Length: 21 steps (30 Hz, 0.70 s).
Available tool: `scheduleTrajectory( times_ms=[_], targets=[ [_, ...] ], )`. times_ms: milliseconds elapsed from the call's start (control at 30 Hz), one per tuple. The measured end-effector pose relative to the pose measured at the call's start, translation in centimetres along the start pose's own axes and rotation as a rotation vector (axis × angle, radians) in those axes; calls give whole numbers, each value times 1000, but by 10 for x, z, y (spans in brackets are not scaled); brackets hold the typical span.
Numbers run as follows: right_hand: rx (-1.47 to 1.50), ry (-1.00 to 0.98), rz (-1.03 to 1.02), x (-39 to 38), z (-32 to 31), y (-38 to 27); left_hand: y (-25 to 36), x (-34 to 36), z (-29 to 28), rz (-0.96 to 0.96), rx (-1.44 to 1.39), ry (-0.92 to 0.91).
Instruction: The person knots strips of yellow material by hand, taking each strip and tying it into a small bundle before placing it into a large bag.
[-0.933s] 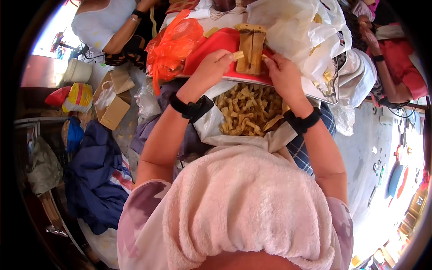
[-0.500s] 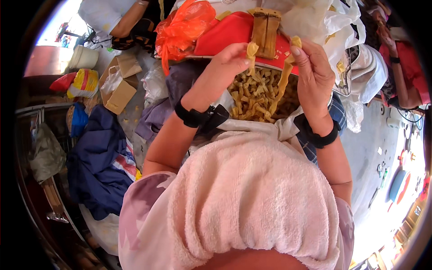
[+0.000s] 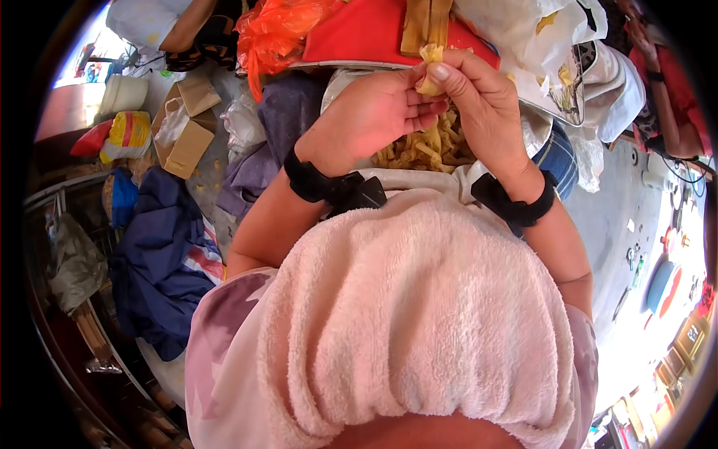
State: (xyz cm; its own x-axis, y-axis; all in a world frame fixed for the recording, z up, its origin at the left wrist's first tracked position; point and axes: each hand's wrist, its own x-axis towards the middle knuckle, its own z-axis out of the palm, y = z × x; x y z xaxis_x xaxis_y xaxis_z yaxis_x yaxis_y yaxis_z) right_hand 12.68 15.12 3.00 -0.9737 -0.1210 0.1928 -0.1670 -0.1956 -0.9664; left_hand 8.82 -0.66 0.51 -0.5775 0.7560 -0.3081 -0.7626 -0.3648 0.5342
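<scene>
Above a pile of small yellow knotted pieces (image 3: 428, 150), my two hands meet at a yellow strip (image 3: 431, 63), bunched up where they touch. My right hand (image 3: 486, 97) pinches it between thumb and forefinger. With the palm partly turned up, my left hand (image 3: 366, 112) closes its thumb side on the same strip, its other fingers loosely curled below. What the left fingertips grip is partly covered by the right hand. The pile lies in a white-lined container (image 3: 419, 180) against my lap, its far part hidden by my hands.
Beyond my hands lie a red surface (image 3: 355, 34) with a slotted wooden block (image 3: 425, 30), a red plastic bag (image 3: 277, 37) and white plastic bags (image 3: 516, 26). Left are a cardboard box (image 3: 185, 135) and dark blue cloth (image 3: 157, 254). Another person's arm (image 3: 662, 105) shows at far right.
My hands have come together; before, they were apart, each holding a yellow piece, with a long strip hanging from the right. The view has shifted, so the far items sit higher.
</scene>
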Motion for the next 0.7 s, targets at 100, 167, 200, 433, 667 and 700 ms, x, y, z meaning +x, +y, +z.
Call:
scheduleTrajectory(
  times_ms=[100,167,200,433,667,700],
  targets=[
    [-22,-35,-49,2,-2,1,-2,3,-2,198,58,-127],
    [-318,-204,-279,3,-5,1,2,3,5,249,129,-11],
    [-40,-166,-9,0,-3,-9,5,5,2,209,43,-84],
    [121,115,-361,23,-3,-33,29,-27,65,649,579,31],
    [-523,58,-441,22,1,-24,26,-9,49,252,726,99],
    [-658,61,-460,22,-4,-8,21,-6,44,150,952,265]
  ],
)
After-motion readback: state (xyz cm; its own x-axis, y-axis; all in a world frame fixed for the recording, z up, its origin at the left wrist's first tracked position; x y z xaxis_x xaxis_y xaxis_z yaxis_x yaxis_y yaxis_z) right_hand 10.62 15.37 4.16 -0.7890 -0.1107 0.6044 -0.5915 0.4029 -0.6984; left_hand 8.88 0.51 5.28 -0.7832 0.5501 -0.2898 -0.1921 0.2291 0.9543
